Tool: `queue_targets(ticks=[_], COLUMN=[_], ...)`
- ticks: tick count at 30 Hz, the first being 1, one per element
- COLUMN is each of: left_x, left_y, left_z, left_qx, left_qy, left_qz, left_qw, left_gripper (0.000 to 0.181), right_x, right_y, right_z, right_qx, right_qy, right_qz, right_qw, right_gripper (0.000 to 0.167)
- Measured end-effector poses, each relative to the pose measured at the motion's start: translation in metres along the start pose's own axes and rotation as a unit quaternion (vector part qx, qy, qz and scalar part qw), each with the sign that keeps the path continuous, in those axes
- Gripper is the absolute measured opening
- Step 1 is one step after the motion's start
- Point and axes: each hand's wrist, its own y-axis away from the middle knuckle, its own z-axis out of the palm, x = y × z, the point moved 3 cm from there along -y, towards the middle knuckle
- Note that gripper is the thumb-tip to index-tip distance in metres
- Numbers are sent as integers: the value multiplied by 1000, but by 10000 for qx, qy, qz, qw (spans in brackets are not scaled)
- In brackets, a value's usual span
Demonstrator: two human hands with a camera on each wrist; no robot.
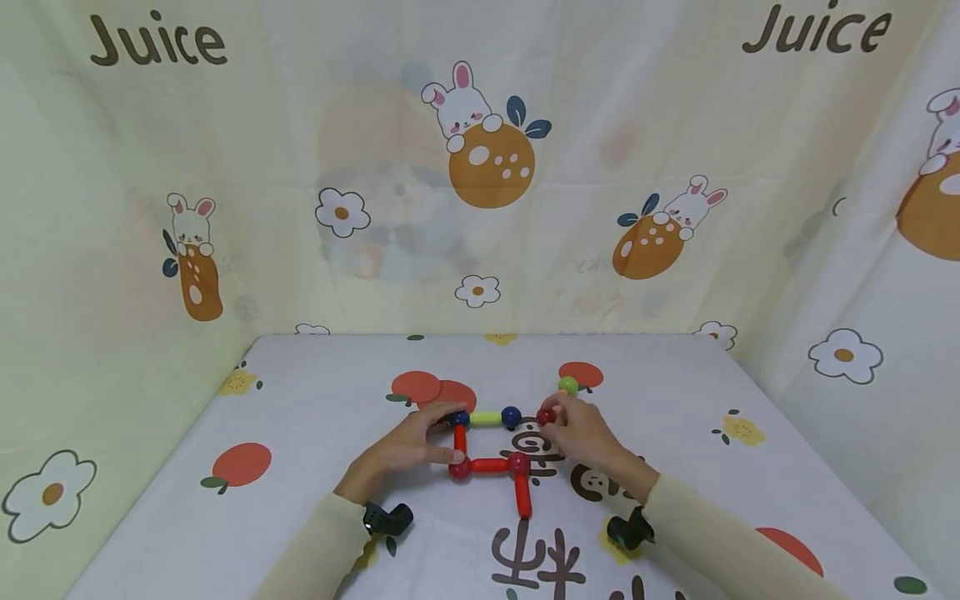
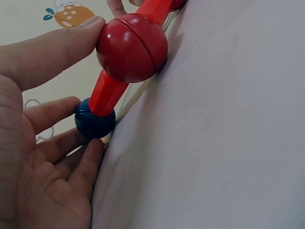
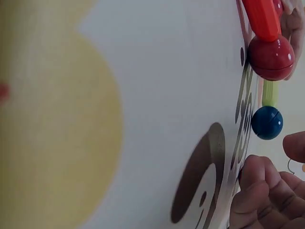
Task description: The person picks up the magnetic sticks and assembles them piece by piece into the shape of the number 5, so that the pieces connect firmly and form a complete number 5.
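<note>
A ball-and-stick building toy lies on the table. Its near left red ball (image 1: 460, 468) is touched by the thumb of my left hand (image 1: 408, 440), while the fingers rest round the far left blue ball (image 2: 95, 118). A red stick (image 2: 108, 93) joins these two balls. From the blue ball a yellow-green stick (image 1: 486, 418) runs to another blue ball (image 1: 512, 417). My right hand (image 1: 588, 433) pinches a red ball (image 1: 546, 416) just right of that blue ball, apart from it. A green ball (image 1: 567, 386) shows beyond the right fingers; its link to the red ball is hidden.
A red stick (image 1: 490, 466) leads to a second near red ball (image 1: 519, 463), from which another red stick (image 1: 523, 497) points toward me. The white tablecloth (image 1: 300, 525) carries printed fruit and lettering. Printed curtains (image 1: 585, 250) stand behind and at both sides.
</note>
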Motion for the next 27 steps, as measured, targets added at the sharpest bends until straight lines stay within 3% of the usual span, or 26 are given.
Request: queue_targets(ticks=[11,19,27], left_x=[0,3,2], left_y=[1,1,1], left_z=[0,0,0], left_qx=[-30,-30,-1], left_qy=[62,120,103], left_qz=[39,-18,-94], left_qw=[10000,9999,9999], left_gripper=[77,77,78], right_x=[3,9,12], right_y=[-16,-24,-27], right_z=[5,6,5], right_qx=[-334,-529,-686], right_qy=[443,413,819], right_qz=[407,609,257], right_qw=[9976,9959,9939], right_gripper=[44,31,27])
